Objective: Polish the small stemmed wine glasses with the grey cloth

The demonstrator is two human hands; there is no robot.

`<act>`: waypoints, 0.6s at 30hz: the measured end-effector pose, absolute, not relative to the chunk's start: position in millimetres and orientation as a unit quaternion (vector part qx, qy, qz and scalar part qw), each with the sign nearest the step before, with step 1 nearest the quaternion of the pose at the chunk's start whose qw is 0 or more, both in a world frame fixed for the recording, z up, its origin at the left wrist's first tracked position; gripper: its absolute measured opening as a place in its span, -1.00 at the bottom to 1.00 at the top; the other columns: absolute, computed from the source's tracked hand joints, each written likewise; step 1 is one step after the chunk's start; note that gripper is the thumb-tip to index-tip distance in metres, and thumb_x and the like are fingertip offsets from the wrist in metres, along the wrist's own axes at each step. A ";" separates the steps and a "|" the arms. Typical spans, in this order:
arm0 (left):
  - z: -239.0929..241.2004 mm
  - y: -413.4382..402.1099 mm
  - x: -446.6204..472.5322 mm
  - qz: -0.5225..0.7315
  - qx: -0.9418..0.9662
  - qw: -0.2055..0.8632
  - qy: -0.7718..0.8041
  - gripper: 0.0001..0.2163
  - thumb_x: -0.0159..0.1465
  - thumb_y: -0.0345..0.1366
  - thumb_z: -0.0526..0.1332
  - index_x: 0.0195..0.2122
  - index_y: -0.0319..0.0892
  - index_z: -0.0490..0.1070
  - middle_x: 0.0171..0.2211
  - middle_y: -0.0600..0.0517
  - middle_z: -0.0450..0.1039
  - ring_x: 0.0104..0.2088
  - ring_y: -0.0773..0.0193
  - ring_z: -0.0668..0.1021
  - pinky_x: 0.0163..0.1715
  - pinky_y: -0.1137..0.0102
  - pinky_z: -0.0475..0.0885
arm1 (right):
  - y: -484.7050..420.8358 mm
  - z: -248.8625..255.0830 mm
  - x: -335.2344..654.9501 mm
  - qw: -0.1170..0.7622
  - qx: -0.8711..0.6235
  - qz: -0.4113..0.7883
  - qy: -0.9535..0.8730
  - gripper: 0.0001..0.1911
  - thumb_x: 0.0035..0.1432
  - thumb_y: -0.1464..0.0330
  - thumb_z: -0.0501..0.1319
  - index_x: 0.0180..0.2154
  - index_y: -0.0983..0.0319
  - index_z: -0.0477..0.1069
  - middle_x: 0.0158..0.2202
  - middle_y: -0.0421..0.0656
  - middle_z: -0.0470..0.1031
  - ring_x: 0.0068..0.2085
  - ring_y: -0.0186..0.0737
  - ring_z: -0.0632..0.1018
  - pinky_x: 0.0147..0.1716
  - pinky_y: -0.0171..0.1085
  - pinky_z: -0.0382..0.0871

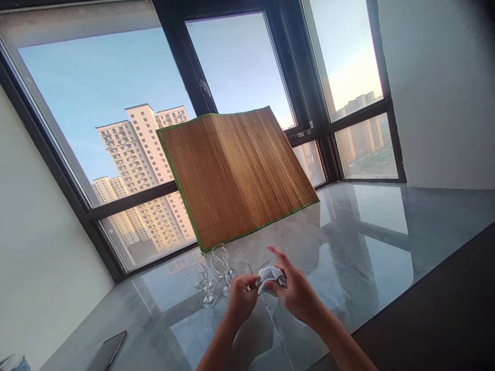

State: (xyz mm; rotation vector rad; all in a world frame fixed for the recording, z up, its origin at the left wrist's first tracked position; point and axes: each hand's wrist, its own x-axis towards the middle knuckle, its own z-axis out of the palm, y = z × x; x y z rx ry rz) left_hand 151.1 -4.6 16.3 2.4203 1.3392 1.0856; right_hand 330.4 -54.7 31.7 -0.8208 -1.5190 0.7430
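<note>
My left hand (243,294) is closed around the stem end of a wine glass (264,271), which is held tilted above the grey tiled sill. A pale cloth (273,278) is pinched in my right hand (292,286) and pressed against the bowl of that glass. The right index finger points out away from the cloth. Much of the glass is hidden behind the cloth and fingers. Just left of my left hand, several clear stemmed glasses (209,299) stand upright close together.
A brown slatted mat (240,175) with green edging leans against the window frame (332,154) behind the glasses. On the glossy sill (162,288), a dark phone (107,352) lies at the lower left. A partly cut-off container (15,363) shows in the corner.
</note>
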 end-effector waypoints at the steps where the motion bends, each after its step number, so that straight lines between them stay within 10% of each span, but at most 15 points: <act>1: 16.8 -4.5 150.8 0.367 0.807 0.091 0.454 -0.75 0.17 -0.36 0.15 -0.64 -0.22 0.43 -0.67 0.14 0.18 -0.53 0.37 0.28 -0.46 0.46 0.07 | -54.6 31.4 328.4 0.597 -0.356 0.302 -0.652 -0.27 0.11 0.39 0.22 0.31 0.10 0.10 -0.46 -0.29 0.36 -0.43 -0.30 0.36 -0.35 -0.32 0.30; 18: 14.7 -7.3 146.1 0.368 0.771 0.115 0.506 -0.83 0.10 -0.33 0.19 -0.41 -0.19 0.60 -0.67 0.16 0.20 -0.58 0.37 0.27 -0.48 0.44 0.09 | -36.4 32.8 339.3 0.776 -0.351 0.488 -0.189 -0.03 -0.17 0.12 0.45 0.24 0.20 0.15 -0.49 -0.30 0.44 -0.64 -0.43 0.32 -0.69 -0.43 0.24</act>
